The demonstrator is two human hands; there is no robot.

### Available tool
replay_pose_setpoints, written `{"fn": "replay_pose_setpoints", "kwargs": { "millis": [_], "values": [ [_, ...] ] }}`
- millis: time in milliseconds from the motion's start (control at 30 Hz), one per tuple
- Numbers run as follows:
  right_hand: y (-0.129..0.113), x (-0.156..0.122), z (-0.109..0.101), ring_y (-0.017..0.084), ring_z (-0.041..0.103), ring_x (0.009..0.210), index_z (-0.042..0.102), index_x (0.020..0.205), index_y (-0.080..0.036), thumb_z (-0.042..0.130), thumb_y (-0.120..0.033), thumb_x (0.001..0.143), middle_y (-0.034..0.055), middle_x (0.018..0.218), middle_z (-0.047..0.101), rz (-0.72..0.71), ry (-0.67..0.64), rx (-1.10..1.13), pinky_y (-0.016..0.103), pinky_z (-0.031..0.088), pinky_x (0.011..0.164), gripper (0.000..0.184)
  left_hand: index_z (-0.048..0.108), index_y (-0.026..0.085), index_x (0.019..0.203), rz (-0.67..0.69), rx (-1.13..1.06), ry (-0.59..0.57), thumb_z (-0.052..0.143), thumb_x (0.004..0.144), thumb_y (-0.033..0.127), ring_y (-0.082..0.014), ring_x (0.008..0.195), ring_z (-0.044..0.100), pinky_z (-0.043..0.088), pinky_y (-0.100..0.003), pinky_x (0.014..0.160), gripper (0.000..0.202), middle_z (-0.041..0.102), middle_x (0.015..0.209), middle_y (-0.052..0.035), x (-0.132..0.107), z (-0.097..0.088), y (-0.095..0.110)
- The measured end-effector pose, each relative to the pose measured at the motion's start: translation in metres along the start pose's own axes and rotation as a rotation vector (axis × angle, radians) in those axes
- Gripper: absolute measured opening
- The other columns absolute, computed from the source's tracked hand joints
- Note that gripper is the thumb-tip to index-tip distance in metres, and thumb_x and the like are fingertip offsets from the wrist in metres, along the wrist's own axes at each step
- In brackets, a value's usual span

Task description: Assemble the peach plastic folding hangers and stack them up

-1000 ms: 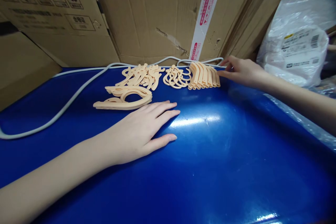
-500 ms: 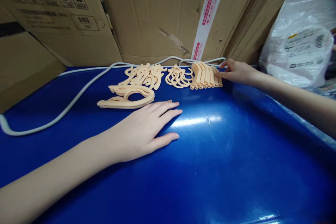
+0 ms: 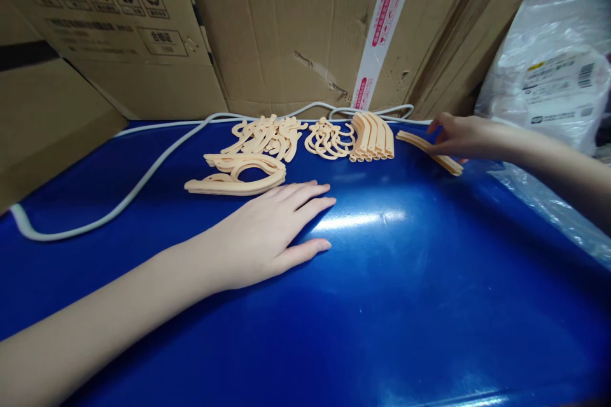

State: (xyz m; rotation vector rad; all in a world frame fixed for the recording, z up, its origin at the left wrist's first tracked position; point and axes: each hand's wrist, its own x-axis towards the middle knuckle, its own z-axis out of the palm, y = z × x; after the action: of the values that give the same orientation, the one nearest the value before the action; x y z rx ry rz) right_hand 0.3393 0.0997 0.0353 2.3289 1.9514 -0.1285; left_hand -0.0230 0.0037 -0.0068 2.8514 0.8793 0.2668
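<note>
My left hand [image 3: 274, 232] lies flat on the blue tabletop [image 3: 382, 318], fingers spread and holding nothing. Beside its knuckles are folded beige plastic hangers [image 3: 233, 186], stacked together. At the right, my right hand [image 3: 463, 138] grips a beige curved hanger arm [image 3: 445, 162], which slants over the table; its thumb is partly hidden. To the left of that hand, a row of similar curved arms [image 3: 372, 137] stands side by side. Beige hooks [image 3: 328, 140] lie in a small heap next to the row. Further left is a looser pile of beige curved parts [image 3: 270, 137].
Cardboard boxes [image 3: 286, 25] rise along the back edge. A white cable [image 3: 143, 181] loops across the left side and behind the parts. Clear plastic wrapping around a labelled white roll [image 3: 558, 92] stands at the back right.
My right hand has moved right, drawing a curved hanger arm away from the right end of the row. The row is shorter. My left hand stays flat on the table.
</note>
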Motion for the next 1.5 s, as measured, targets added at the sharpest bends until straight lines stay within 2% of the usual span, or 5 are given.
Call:
{"fn": "replay_pose_setpoints", "kwargs": {
  "millis": [233,667,1167,1333,1500],
  "values": [
    [0.013,-0.064,0.009,0.019,0.065,0.068,0.056,0.103,-0.028,0.072,-0.024,0.081,0.0067,0.089,0.073,-0.298,-0.069,0.028,0.032,0.043,0.061,0.028,0.045,0.019,0.15,-0.071,-0.091,-0.025,0.041,0.103,0.053,-0.0296,0.148,0.037,0.032,-0.052,0.121,0.057,0.042,0.16,-0.0098,0.0,0.0,0.004],
    [-0.08,-0.134,0.03,0.009,0.058,0.064,0.05,0.094,-0.022,0.062,-0.012,0.085,-0.0046,0.083,0.063,-0.993,-0.014,0.399,0.02,0.04,0.058,0.019,0.06,0.017,0.105,-0.002,-0.047,0.191,0.066,0.091,0.038,-0.0234,0.087,0.057,0.042,-0.038,0.078,0.026,0.063,0.093,-0.003,0.005,-0.001,0.021],
    [-0.088,-0.102,-0.005,0.012,0.066,0.076,0.065,0.1,-0.022,0.065,-0.032,0.091,-0.0022,0.091,0.072,-1.118,-0.206,0.37,0.024,0.048,0.066,0.014,0.053,0.021,0.086,-0.03,-0.064,0.131,0.057,0.093,0.032,-0.0208,0.08,0.05,0.034,-0.035,0.072,0.014,0.058,0.084,-0.0009,0.009,-0.003,0.02],
    [-0.094,-0.05,-0.031,0.022,0.064,0.078,0.072,0.093,-0.019,0.061,-0.029,0.088,0.0051,0.087,0.072,-0.863,0.321,-0.004,0.031,0.037,0.065,0.015,0.053,0.02,0.087,-0.048,-0.074,0.129,0.057,0.095,0.032,-0.0198,0.078,0.05,0.034,-0.035,0.072,0.015,0.057,0.083,-0.0003,0.009,-0.004,0.02],
    [-0.104,-0.003,-0.037,0.029,0.066,0.088,0.077,0.097,-0.018,0.058,-0.029,0.089,0.0117,0.1,0.076,-0.625,0.349,-0.217,0.033,0.037,0.066,0.024,0.053,0.021,0.088,-0.035,-0.101,0.168,0.058,0.094,0.032,-0.019,0.077,0.049,0.033,-0.034,0.071,0.013,0.057,0.084,0.0007,0.007,-0.002,0.018]
  ]
}}
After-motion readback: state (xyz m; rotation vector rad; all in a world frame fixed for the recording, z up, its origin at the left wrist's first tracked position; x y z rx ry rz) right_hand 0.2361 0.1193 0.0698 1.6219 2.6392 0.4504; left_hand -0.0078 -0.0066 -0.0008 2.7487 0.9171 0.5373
